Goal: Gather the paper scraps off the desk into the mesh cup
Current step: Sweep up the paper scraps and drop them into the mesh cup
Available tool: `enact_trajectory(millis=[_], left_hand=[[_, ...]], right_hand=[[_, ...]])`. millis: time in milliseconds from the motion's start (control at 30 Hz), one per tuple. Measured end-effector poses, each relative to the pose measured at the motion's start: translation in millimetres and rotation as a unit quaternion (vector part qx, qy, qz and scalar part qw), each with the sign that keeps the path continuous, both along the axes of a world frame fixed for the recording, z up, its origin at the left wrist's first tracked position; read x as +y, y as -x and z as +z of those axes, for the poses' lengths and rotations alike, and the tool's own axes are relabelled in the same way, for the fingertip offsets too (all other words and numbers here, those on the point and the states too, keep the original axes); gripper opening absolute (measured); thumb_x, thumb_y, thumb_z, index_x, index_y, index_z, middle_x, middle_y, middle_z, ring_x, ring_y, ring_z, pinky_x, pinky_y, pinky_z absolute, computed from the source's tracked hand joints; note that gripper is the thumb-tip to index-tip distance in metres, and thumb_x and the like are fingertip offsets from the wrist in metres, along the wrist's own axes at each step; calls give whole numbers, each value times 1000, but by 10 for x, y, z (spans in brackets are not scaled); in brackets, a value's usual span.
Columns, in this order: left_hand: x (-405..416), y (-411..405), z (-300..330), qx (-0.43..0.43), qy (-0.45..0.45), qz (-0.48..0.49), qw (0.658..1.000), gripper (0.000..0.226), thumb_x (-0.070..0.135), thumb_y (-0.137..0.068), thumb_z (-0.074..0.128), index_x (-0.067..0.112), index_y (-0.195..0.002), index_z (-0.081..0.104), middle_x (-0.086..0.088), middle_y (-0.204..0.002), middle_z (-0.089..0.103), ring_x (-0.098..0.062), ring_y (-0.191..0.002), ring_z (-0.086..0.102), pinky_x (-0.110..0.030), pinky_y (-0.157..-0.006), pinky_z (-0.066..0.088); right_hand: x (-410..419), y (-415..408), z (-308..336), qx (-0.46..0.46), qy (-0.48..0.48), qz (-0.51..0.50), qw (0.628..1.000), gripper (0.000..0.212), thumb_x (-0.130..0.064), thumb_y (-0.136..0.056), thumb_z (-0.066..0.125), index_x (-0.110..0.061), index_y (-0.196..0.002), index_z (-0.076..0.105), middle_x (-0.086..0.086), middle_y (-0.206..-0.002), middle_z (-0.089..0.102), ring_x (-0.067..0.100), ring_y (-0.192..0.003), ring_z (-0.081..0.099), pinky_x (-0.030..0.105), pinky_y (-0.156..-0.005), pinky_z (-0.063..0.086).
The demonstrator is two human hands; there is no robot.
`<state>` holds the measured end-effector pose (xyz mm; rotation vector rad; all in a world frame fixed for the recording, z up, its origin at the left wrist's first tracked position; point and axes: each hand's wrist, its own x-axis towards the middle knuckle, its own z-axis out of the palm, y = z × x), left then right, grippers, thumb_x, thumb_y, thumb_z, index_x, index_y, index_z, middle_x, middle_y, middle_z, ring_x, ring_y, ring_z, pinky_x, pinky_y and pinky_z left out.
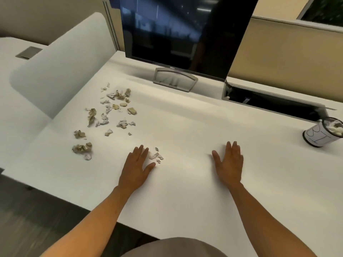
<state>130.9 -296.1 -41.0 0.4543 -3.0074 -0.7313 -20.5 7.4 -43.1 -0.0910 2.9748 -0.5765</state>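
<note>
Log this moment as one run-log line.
left hand open, flat beside small scraps | right hand open, flat on desk | main scraps far left | mesh cup far right

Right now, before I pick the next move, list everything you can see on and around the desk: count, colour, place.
paper scraps: many, white and tan, scattered over the desk's left part
small scraps: a few, white, just off the left hand's fingertips
mesh cup: one, dark with a white paper wrap, far right of the desk, scraps already inside
desk: one, white
monitor: one, black, screen off, at the back on a grey stand
cable tray: one, dark, lid open, back right
divider panel: one, white, along the left
left hand: flat on the desk, fingers straight
right hand: flat on the desk, fingers straight, holding nothing
</note>
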Motion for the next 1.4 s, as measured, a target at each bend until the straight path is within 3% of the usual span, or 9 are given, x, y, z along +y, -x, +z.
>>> enact_trajectory(millis=[67, 200, 367, 500, 833, 1033, 1200, 1300, 1400], left_hand=[[5, -22, -84, -9, 7, -4, 1000, 97, 80, -82, 9, 13, -148, 34, -6, -158, 24, -24, -148, 14, -37, -119, 6], [24, -3, -151, -21, 19, 7, 1000, 95, 79, -82, 11, 15, -150, 27, -2, -160, 18, -19, -149, 8, -34, -120, -1], [57, 1, -167, -6, 55, 18, 998, 85, 72, -88, 16, 15, -148, 35, -2, -158, 24, -19, -148, 14, -36, -120, 6], [56, 10, -182, -7, 60, 24, 998, 83, 72, -88, 16, 18, -148, 35, 1, -158, 23, -16, -148, 13, -35, -120, 5], [29, -10, -217, -2, 69, 24, 997, 76, 67, -91, 23, 19, -149, 30, 3, -158, 19, -11, -147, 8, -30, -120, -2], [-21, -33, -208, 28, 37, 8, 999, 65, 51, -95, 38, 13, -148, 33, 2, -156, 20, -16, -148, 13, -34, -121, 4], [-168, -77, -187, 94, -60, 26, 993, 42, 18, -96, 55, 10, -137, 51, -4, -147, 44, -17, -143, 31, -36, -119, 22], [-465, -126, -101, 181, -13, 50, 982, 33, 20, -94, 54, 7, -122, 64, -10, -135, 56, -24, -133, 44, -41, -109, 38], [-870, -168, -48, 221, 52, 107, 968, 35, 24, -92, 55, 9, -122, 64, -11, -136, 55, -28, -134, 41, -42, -111, 32]], right_hand=[[-19, 33, -45, -19, -31, -1, 999, 82, -64, -94, 25, -10, -154, 11, 11, -162, 4, 24, -150, -1, 46, -121, 1], [-98, 37, -88, -26, -57, 26, 998, 85, -66, -93, 18, -7, -153, 7, 10, -163, 3, 21, -150, -6, 45, -120, -6], [-364, -102, -71, -20, -65, 140, 988, 83, -64, -95, 21, -8, -154, 5, 8, -163, 2, 18, -150, -7, 41, -120, -8], [-572, -313, -114, -10, -60, 223, 973, 87, -69, -91, 10, -10, -154, 1, 5, -163, -1, 15, -149, -12, 40, -119, -13], [-1131, -492, -143, -15, -47, 332, 942, 88, -73, -90, 5, -12, -153, -5, 2, -163, -5, 13, -147, -19, 45, -117, -19], [-1530, -685, -102, -15, -28, 364, 931, 91, -75, -87, -1, -14, -154, -4, 0, -163, -7, 10, -146, -22, 47, -118, -15], [-1771, -736, -97, -10, -35, 370, 928, 88, -74, -88, -2, -15, -154, -5, -3, -162, -11, 9, -145, -23, 48, -118, -13], [-1935, -713, -109, -11, -18, 389, 921, 87, -73, -89, 2, -16, -154, -5, -3, -162, -9, 5, -145, -21, 42, -119, -14], [-2049, -634, -96, -6, 54, 321, 945, 84, -71, -90, 10, -16, -154, 9, -1, -163, 7, 5, -148, -3, 33, -121, -5]])
